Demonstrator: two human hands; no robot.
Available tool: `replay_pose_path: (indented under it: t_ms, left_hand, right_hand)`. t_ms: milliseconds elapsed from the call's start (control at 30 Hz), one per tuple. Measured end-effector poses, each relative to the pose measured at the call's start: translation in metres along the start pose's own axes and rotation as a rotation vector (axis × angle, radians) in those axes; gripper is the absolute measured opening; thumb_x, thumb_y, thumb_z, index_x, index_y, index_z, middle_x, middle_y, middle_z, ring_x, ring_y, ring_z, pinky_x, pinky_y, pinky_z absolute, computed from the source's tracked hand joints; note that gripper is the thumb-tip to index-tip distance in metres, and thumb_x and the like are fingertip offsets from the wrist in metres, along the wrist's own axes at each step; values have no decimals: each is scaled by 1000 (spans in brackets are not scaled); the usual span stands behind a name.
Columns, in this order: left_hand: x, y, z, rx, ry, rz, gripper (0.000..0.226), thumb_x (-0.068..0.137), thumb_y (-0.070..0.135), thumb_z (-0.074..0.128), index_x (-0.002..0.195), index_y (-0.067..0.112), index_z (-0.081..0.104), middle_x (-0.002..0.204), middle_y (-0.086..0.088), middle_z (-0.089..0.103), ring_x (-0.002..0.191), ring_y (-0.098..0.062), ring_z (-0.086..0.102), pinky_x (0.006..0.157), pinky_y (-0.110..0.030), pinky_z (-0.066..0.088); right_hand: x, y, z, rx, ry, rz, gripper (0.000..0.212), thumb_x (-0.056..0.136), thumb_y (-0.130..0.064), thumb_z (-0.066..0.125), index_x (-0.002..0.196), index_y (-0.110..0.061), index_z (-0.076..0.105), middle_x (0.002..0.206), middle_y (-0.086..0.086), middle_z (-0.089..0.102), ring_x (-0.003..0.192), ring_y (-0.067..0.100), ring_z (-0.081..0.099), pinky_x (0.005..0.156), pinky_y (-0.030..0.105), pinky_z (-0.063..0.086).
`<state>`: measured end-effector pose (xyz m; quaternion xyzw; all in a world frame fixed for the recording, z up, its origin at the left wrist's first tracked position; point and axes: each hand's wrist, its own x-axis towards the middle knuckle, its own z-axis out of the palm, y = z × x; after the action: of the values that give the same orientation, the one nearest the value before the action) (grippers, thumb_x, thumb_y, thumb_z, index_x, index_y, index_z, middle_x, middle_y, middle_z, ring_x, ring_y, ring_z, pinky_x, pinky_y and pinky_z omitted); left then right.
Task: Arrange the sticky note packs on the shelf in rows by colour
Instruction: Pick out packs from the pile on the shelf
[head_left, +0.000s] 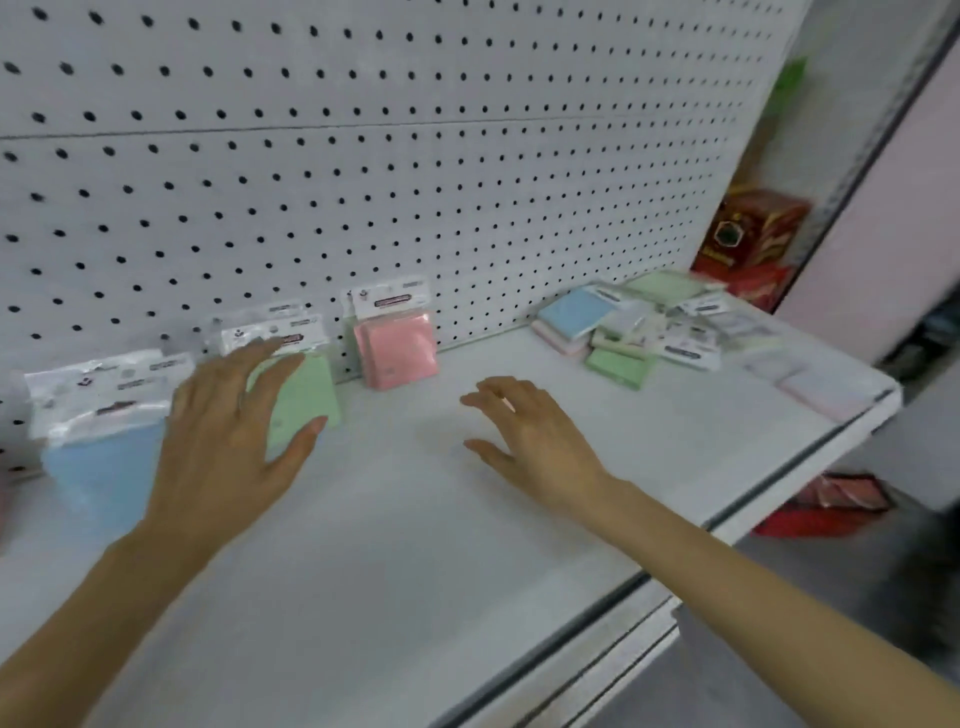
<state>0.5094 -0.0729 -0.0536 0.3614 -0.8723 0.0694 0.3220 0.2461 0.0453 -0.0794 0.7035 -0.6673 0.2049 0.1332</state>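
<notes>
Three sticky note packs lean upright against the pegboard: a blue pack (101, 457) at the left, a green pack (304, 400) in the middle, a pink pack (397, 348) to its right. My left hand (228, 441) hovers spread in front of the green pack, its thumb by the pack's lower edge and its fingers over the pack's left side; whether it touches is unclear. My right hand (530, 436) is open above the bare shelf (415, 545), palm down, holding nothing. A loose heap of packs (639, 327), blue, green, pink and pale, lies at the shelf's far right.
The white pegboard (363, 156) forms the back wall. Red boxes (748, 239) stand beyond the shelf's right end. The shelf's front edge (649, 582) runs diagonally at the lower right, with a red item (826, 504) on the floor below.
</notes>
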Motion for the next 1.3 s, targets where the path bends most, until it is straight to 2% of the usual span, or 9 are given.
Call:
replay_pose_path:
  t_ms: [167, 333, 567, 733, 833, 967, 1067, 1200, 1300]
  left_hand:
    - [68, 111, 62, -60, -52, 108, 59, 87, 47, 44, 128, 6, 54, 135, -15, 51, 123, -34, 48, 101, -47, 35]
    - [117, 218, 125, -60, -182, 285, 63, 90, 51, 39, 132, 5, 50, 139, -13, 48, 127, -27, 43, 109, -42, 27]
    - [127, 299, 171, -172, -316, 142, 71, 86, 59, 33, 136, 11, 48, 143, -8, 46, 130, -26, 43, 105, -38, 36]
    - [106, 303, 184, -231, -353, -44, 74, 82, 66, 26, 136, 18, 44, 139, -1, 47, 125, -21, 46, 100, -33, 36]
    - [98, 294, 190, -195, -423, -113, 85, 80, 71, 20, 139, 14, 43, 147, -5, 40, 134, -22, 38, 108, -34, 30]
    - [92, 291, 197, -117, -486, -78, 97, 78, 79, 8, 145, 14, 37, 155, -5, 29, 143, -20, 24, 116, -35, 16]
    - [85, 295, 191, -132, -482, -80, 102, 77, 81, 4, 145, 13, 37, 156, -5, 27, 145, -18, 21, 117, -33, 11]
    - [62, 302, 170, -177, -508, -50, 99, 80, 79, 5, 145, 12, 36, 156, -2, 25, 145, -14, 18, 117, -29, 6]
    - [32, 305, 147, -226, -507, -11, 81, 91, 69, 16, 144, 13, 39, 154, -1, 30, 144, -11, 20, 119, -30, 10]
  right_hand:
    - [-56, 140, -54, -45, -73, 176, 42, 87, -36, 63, 123, -14, 57, 128, 11, 56, 115, 32, 54, 94, 43, 47]
    - [-122, 260, -95, -17, -95, 393, 44, 92, -38, 56, 131, -19, 51, 138, 6, 47, 125, 26, 44, 104, 41, 38]
    - [-176, 356, -110, 92, -197, 549, 50, 91, -41, 54, 139, -27, 44, 150, 0, 34, 137, 21, 30, 112, 31, 22]
    - [-179, 372, -100, 188, -273, 490, 56, 92, -53, 44, 144, -36, 33, 156, -5, 20, 143, 8, 13, 111, 17, 3]
    - [-178, 374, -93, 271, -269, 461, 65, 81, -73, 28, 139, -46, 27, 156, -8, 18, 140, -1, 9, 116, 24, 2]
    - [-177, 372, -94, 394, -266, 466, 62, 72, -79, 26, 129, -55, 29, 155, -8, 21, 143, 5, 14, 120, 36, 5]
    - [-180, 361, -91, 371, -308, 392, 66, 74, -80, 25, 134, -51, 27, 156, -9, 17, 143, 1, 9, 116, 22, -5]
    - [-184, 337, -86, 371, -349, 273, 75, 72, -88, 19, 138, -51, 20, 156, -13, 11, 144, 1, 4, 117, 25, -5]
    - [-183, 319, -81, 385, -375, 194, 79, 70, -89, 26, 140, -51, 18, 157, -14, 9, 145, 4, 3, 120, 32, 0]
